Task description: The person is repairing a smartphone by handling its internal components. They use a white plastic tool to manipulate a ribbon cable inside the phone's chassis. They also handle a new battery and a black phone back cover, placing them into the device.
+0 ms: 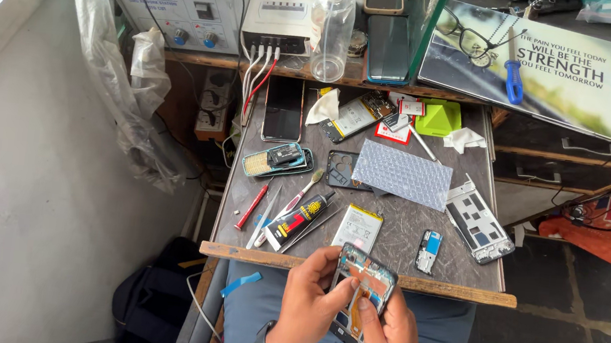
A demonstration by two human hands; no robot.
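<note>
Holding the opened phone (362, 289) over our lap, just off the workbench's (456, 265) near edge (back cover off): left hand (308, 302) grips its side, right hand (391, 338) pinches its lower edge.

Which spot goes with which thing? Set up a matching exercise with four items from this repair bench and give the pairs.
Things:
1. opened phone
2. clear spray bottle
3. bubble wrap sheet
4. red screwdriver

Places:
A. left part of the table, beside the tweezers
B. shelf behind the table
C. held in the left hand and right hand
D. middle of the table

Pairs: 1-C, 2-B, 3-D, 4-A
</note>
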